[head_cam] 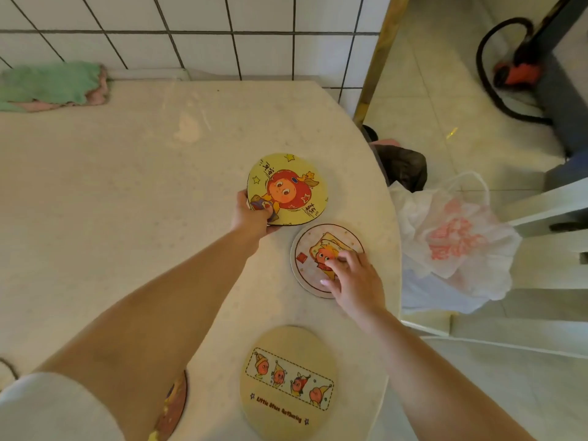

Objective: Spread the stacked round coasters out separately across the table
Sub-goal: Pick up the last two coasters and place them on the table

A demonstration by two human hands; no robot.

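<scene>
My left hand (253, 214) grips the near-left edge of a yellow coaster (291, 183) with a red-haired cartoon figure, held tilted just above the table (111, 186). My right hand (353, 278) rests its fingertips on a pale pink coaster (305, 265) with a toast picture, which lies flat near the table's right edge. A tan coaster (286, 380) with a row of small figures lies flat closer to me. Another coaster (173, 405) shows partly beneath my left arm at the bottom.
A green and pink cloth (54, 85) lies at the back left against the tiled wall. The table's curved right edge drops to the floor, where a white plastic bag (451, 243) and a dark bag (401, 167) sit.
</scene>
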